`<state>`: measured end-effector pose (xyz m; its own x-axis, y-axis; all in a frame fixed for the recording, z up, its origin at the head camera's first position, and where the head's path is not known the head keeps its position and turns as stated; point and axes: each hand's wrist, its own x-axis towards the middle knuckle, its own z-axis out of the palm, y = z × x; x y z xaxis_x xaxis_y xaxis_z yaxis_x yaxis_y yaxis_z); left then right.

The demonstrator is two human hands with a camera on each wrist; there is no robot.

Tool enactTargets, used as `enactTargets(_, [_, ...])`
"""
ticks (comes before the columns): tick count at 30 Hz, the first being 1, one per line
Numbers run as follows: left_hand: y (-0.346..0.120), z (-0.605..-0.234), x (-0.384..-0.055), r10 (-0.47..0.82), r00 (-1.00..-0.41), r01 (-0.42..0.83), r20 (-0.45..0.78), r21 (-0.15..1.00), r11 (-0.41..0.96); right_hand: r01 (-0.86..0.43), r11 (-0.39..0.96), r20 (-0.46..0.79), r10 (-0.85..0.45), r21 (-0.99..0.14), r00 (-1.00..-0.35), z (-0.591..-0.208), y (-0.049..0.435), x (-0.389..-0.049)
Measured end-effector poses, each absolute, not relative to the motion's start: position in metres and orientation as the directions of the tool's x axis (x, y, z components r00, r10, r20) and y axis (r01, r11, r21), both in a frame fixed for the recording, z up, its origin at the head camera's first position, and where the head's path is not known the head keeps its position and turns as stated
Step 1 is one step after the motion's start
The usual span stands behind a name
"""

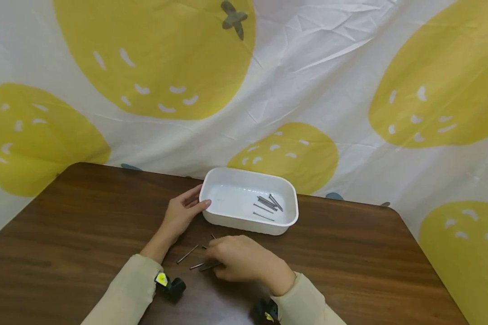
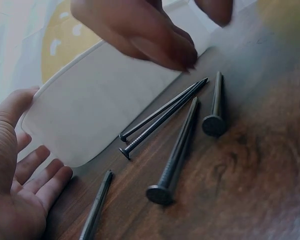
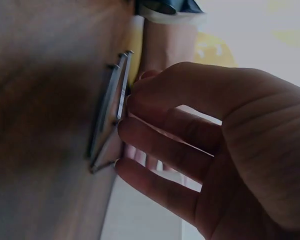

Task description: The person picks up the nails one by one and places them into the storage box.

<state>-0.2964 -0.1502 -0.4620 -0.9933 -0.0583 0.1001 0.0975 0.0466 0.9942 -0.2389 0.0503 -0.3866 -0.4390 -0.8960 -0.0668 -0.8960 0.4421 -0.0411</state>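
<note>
A white rectangular tray [image 1: 248,222] sits at the table's back edge with several steel nails [image 1: 267,203] inside. At its left end, my left hand [image 1: 180,216] holds it, thumb over the rim and other fingers against the outside wall. In front of the tray, my right hand [image 1: 241,258] reaches down over several loose nails [image 1: 187,254]. In the left wrist view its fingertips [image 2: 175,55] are apart, just above a pair of crossing nails [image 2: 162,116]. The right wrist view shows its fingers slightly bent close to nails [image 3: 107,100], with none visibly pinched.
The brown wooden table [image 1: 370,262] carries everything. Behind it hangs a white cloth [image 1: 309,81] with yellow fruit shapes, close to the tray's far side. A dark camera [image 1: 172,288] is strapped to the left wrist, another [image 1: 265,310] to the right.
</note>
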Motion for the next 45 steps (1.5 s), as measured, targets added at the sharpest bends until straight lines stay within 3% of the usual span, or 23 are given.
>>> enactTargets(11, [-0.149, -0.461, -0.295, -0.062, -0.993, 0.097, 0.101, 0.993, 0.061, -0.895, 0.446, -0.076, -0.893, -0.003, -0.444, -0.4, 0.045, -0.235])
enactTargets(27, [-0.149, -0.461, -0.296, -0.058, -0.994, 0.094, 0.096, 0.995, 0.036, -0.885, 0.465, -0.087, -0.883, -0.034, -0.46, -0.405, 0.047, -0.234])
enactTargets(45, [-0.148, -0.46, -0.295, -0.067, -0.992, 0.1, 0.103, 0.994, 0.047, -0.854, 0.501, -0.113, -0.865, -0.136, -0.489, -0.389, 0.056, -0.241])
